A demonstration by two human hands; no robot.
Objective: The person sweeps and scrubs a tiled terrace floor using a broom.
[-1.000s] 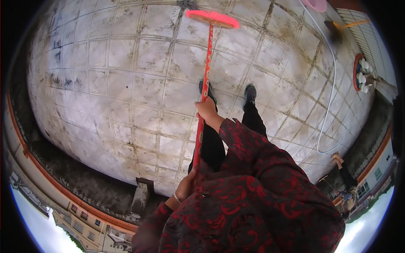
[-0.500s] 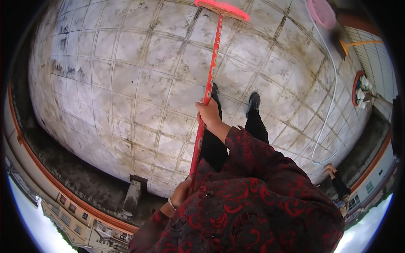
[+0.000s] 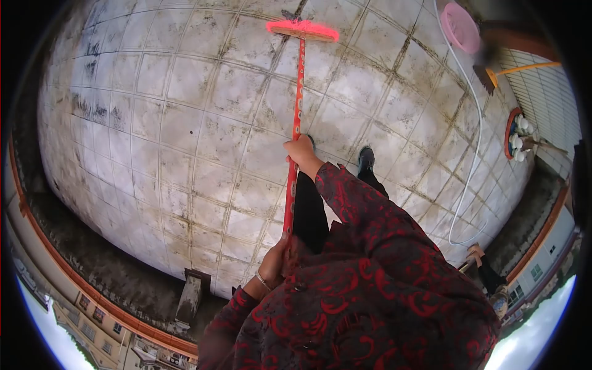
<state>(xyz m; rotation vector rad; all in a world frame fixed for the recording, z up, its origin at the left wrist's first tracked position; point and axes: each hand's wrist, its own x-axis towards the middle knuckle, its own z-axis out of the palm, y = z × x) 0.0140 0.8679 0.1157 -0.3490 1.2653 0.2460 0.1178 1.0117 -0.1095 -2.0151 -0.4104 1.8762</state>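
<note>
A push broom with a red patterned handle (image 3: 300, 92) and bright pink bristles (image 3: 302, 28) reaches away from me across the tiled floor. The bristle head lies on the tiles at the top of the view, close to a dark smear. My right hand (image 3: 300, 152) is closed around the middle of the handle. Lower down, near my waist, my left hand (image 3: 272, 262) is wrapped round its near end, which is partly hidden by hand and shirt. A bracelet circles my left wrist.
White, dirt-streaked tiles (image 3: 179, 80) spread around my feet. At right are a pink basin (image 3: 460, 28), a pale hose (image 3: 480, 123), a broom with a yellow handle (image 3: 527, 66) and a red tray (image 3: 510, 132) of white items. Another person (image 3: 490, 271) is at lower right; a low wall edges the floor.
The broom head has shifted left and somewhat nearer to me. Both hands keep their hold on the handle, and the left hand has come slightly up and right in view.
</note>
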